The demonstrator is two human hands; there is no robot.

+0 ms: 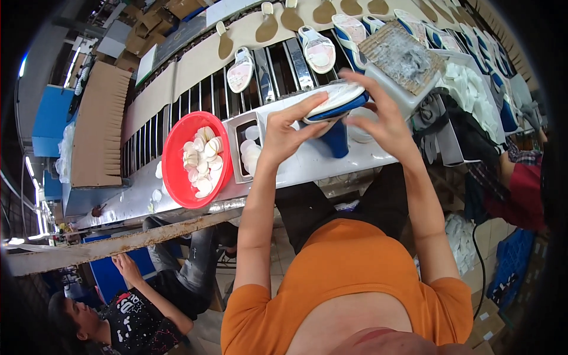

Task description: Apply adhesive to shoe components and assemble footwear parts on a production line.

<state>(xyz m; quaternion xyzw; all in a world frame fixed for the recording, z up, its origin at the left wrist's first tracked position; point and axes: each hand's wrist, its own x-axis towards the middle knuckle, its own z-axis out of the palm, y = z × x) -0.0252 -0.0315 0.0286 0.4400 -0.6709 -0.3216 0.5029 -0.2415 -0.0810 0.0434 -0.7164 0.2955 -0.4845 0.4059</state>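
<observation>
My left grip (290,130) pinches one end of the blue-and-white sandal (338,105), held just above the tabletop (307,168). Right grip (381,115) curves around the other end; can't tell if it's pinching. Red bowl (167,168) of white discs (204,160) sits off left.

Shoe (340,102): white top, blue edge and heel. Basin (170,163): solid red. Discs (206,161): cream-white. Insoles (266,28): tan-brown, whitish ends. Bench (305,168): pale grey-white. Wearer's shirt (343,260): plain orange; trousers (305,213): black. Co-worker's tee (148,322): black, white-and-red print. Crate (512,260): blue. Upright cardboard (99,127): brown. Hanging cloth (526,201): dark red.
</observation>
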